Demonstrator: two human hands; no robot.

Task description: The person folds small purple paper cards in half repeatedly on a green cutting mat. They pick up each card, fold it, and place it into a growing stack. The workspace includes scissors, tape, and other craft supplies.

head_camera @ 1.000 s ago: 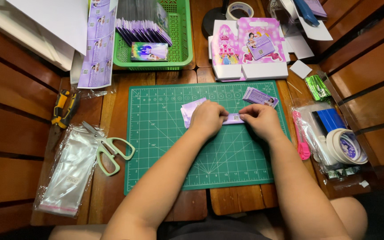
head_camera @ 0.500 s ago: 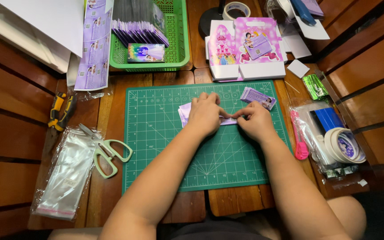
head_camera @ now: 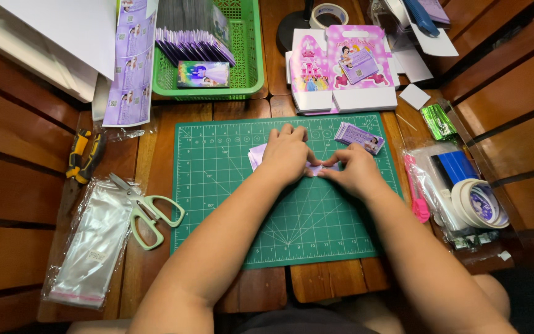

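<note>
Both my hands rest on a green cutting mat [head_camera: 230, 204] on a wooden table. My left hand [head_camera: 287, 154] presses flat on a small pale purple paper piece [head_camera: 257, 154], most of which it hides. My right hand [head_camera: 350, 170] pinches the same paper's right end with its fingertips, touching the left hand's fingers. A small stack of purple printed cards [head_camera: 358, 137] lies on the mat just beyond my right hand.
Green-handled scissors [head_camera: 149, 213] and clear plastic bags [head_camera: 94, 247] lie left of the mat. A green basket [head_camera: 251, 68] of purple packets stands behind. Pink printed boxes [head_camera: 341, 68], tape rolls [head_camera: 477, 204], a pink tool [head_camera: 416, 198] and pliers [head_camera: 81, 154] surround it.
Both hands have shifted slightly on the paper, the left hand now pressing flatter over it. The camera view has moved a little; the other things stay put.
</note>
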